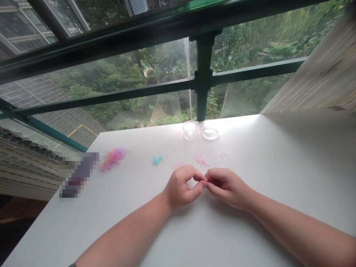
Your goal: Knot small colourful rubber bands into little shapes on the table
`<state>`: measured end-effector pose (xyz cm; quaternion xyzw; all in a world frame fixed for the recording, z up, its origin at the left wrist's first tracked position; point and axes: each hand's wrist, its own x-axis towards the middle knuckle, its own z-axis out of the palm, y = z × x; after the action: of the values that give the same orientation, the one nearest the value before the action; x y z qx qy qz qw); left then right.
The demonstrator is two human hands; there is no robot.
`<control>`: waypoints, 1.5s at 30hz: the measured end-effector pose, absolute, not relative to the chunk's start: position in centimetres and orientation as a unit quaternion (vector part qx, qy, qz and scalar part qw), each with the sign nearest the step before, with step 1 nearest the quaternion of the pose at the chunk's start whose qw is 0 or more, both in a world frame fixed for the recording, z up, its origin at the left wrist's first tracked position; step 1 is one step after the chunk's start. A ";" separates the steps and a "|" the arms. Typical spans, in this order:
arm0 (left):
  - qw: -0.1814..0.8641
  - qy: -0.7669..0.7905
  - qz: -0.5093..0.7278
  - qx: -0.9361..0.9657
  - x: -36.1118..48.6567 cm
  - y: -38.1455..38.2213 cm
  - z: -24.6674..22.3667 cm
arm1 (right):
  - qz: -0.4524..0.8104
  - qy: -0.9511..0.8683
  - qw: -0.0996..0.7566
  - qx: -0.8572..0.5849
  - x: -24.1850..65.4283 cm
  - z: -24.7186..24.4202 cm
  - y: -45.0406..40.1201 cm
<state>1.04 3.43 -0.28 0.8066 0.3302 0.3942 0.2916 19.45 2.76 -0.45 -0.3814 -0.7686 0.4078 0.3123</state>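
Observation:
My left hand [185, 187] and my right hand [229, 187] meet fingertip to fingertip above the white table. Thumb and forefinger are pinched on each hand, and whatever sits between them is too small to make out. Just beyond the hands lies a small bunch of pink rubber bands [201, 160], with a paler pink bunch [178, 165] partly behind my left hand. Further left is a turquoise bunch of bands [157, 160]. A few whitish bands [225, 155] rest beyond my right hand. The large mixed heap of pink, purple and orange bands [114, 159] lies at the far left.
A round clear jar [190, 130] stands at the table's back edge, its clear lid [210, 133] lying beside it. A blurred-out dark object [79, 176] is at the left edge of the white table [111, 218]. Behind are a green railing [204, 74] and window glass.

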 end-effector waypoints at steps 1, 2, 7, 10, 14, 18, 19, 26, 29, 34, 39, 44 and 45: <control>0.290 0.330 0.395 0.807 1.0 3.4 -0.3 | 0.408 -0.768 0.313 -0.382 19.4 -0.4 2.8; 0.289 0.330 0.397 0.806 1.0 3.4 -0.3 | 0.411 -0.766 0.313 -0.382 19.4 -0.4 2.8; 0.286 0.326 0.402 0.806 1.0 3.5 -0.3 | 0.439 -0.754 0.307 -0.379 19.4 -0.4 2.7; 0.282 0.329 0.400 0.807 0.9 3.5 -0.3 | 0.449 -0.749 0.308 -0.377 19.5 -0.5 2.6; 0.283 0.338 0.396 0.806 0.9 3.5 -0.3 | 0.461 -0.748 0.309 -0.365 19.7 -0.4 2.5; 0.279 0.345 0.394 0.805 1.0 3.5 -0.2 | 0.450 -0.754 0.312 -0.363 19.8 -0.4 2.6; 0.279 0.345 0.394 0.805 1.0 3.5 -0.2 | 0.444 -0.756 0.313 -0.365 19.7 -0.3 2.6; 0.284 0.352 0.390 0.802 1.0 3.5 -0.2 | 0.422 -0.761 0.318 -0.377 19.5 -0.3 2.7; 0.291 0.357 0.389 0.797 0.9 3.4 -0.2 | 0.417 -0.762 0.319 -0.379 19.5 -0.3 2.7; 0.299 0.365 0.387 0.792 0.9 3.4 -0.1 | 0.409 -0.766 0.321 -0.379 19.6 -0.2 2.7; 0.307 0.365 0.399 0.783 0.9 3.5 -0.1 | 0.408 -0.769 0.318 -0.375 19.6 -0.1 2.7; 0.307 0.367 0.396 0.784 0.9 3.6 -0.1 | 0.406 -0.767 0.325 -0.376 19.6 -0.1 2.7; 0.307 0.368 0.397 0.783 0.9 3.6 -0.1 | 0.405 -0.768 0.325 -0.376 19.5 -0.1 2.7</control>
<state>0.87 3.58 -0.07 0.7827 0.3675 0.3972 0.3074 19.53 2.69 -0.08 -0.3756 -0.7680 0.4048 0.3245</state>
